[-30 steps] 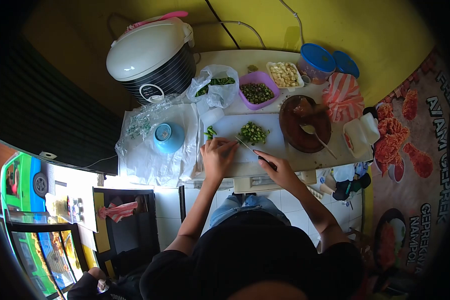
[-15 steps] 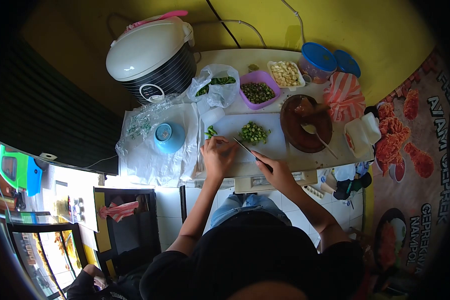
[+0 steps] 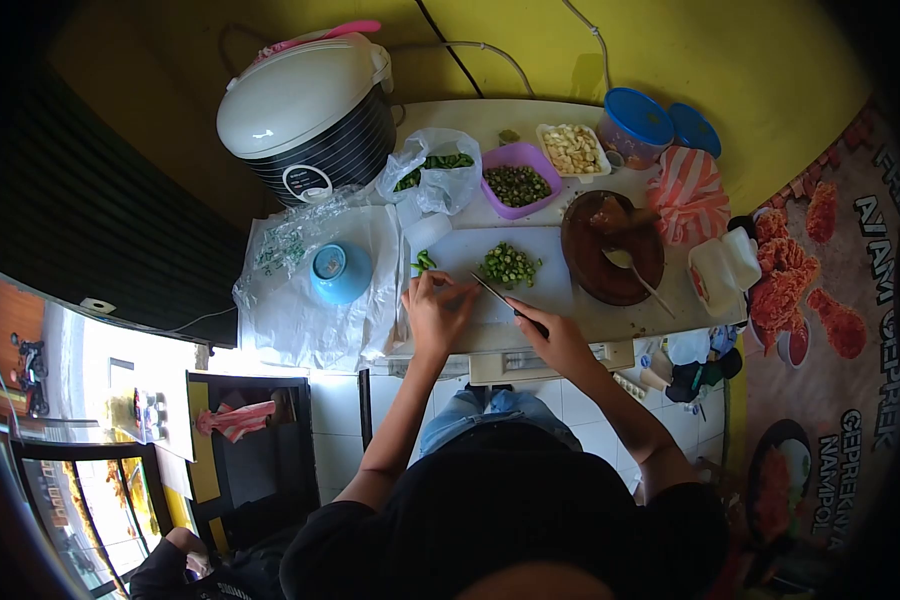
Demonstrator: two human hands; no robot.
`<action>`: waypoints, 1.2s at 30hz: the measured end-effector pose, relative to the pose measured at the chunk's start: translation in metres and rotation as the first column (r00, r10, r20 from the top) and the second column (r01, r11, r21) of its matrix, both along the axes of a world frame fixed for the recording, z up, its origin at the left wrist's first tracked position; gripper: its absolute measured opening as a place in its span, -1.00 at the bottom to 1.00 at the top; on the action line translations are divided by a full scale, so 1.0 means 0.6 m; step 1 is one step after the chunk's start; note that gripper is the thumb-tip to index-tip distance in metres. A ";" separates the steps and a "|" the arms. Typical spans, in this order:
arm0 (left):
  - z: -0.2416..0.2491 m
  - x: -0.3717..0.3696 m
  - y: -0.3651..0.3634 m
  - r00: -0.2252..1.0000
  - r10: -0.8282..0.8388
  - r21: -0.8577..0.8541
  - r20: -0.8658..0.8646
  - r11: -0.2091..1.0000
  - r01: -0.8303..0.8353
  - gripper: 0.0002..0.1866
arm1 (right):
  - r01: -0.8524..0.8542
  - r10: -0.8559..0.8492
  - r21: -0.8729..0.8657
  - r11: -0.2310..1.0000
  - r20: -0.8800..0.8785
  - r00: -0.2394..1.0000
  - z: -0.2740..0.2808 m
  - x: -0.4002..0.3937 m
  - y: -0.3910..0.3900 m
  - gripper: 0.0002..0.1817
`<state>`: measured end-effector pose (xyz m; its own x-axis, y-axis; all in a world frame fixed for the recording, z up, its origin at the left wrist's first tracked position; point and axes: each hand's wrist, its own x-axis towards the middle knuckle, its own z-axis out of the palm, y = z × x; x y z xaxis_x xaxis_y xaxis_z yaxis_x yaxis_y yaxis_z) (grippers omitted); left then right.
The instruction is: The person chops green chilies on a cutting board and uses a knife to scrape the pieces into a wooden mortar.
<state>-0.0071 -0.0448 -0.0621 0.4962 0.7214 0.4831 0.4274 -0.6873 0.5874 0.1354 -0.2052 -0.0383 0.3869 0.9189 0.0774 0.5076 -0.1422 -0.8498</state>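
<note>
My right hand (image 3: 554,342) grips a knife (image 3: 494,292) by its dark handle, the blade slanting up and left over a white cutting board (image 3: 558,295). On the board's near left part, my left hand (image 3: 438,314) has its fingers bent and drawn together close to the blade; whatever they pinch is hidden. A few whole green chilies (image 3: 424,260) lie just beyond those fingertips. Beyond the knife tip sits a small heap of chopped green chilies (image 3: 508,263).
Behind the board stand a bag of green chilies (image 3: 457,161), a purple tub (image 3: 518,211) of chopped green pieces and a tray of garlic (image 3: 572,150). A stone mortar (image 3: 585,270) is right; a blue bowl (image 3: 355,285) and rice cooker (image 3: 365,135) are left.
The knife and my right hand have shifted very slightly right. My left hand stays nearly in place. A green and blue vehicle outside at the left has gone from view.
</note>
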 end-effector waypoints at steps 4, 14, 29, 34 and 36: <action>0.007 0.000 -0.001 1.000 0.000 -0.015 -0.015 1.000 0.000 -0.84 | 0.015 -0.016 -0.102 0.995 -0.003 1.000 0.023 -0.005 0.008 -0.59; 0.000 -0.005 -0.001 1.000 0.017 0.002 -0.019 1.000 -0.017 -0.84 | -0.012 0.011 -0.011 1.000 -0.078 0.997 0.009 0.008 -0.025 -0.60; -0.001 -0.004 -0.004 1.000 0.016 0.018 0.007 1.000 -0.016 -0.87 | -0.045 0.043 -0.034 0.998 -0.042 0.998 0.019 -0.007 -0.014 -0.59; 0.003 -0.004 -0.004 1.000 0.025 0.000 -0.003 1.000 -0.025 -0.84 | -0.034 0.034 -0.003 0.999 -0.014 0.999 0.003 -0.005 -0.010 -0.59; 0.003 -0.005 -0.003 1.000 0.020 -0.005 -0.006 1.000 -0.020 -0.84 | -0.024 0.024 -0.020 1.000 -0.005 1.000 0.007 -0.008 -0.006 -0.59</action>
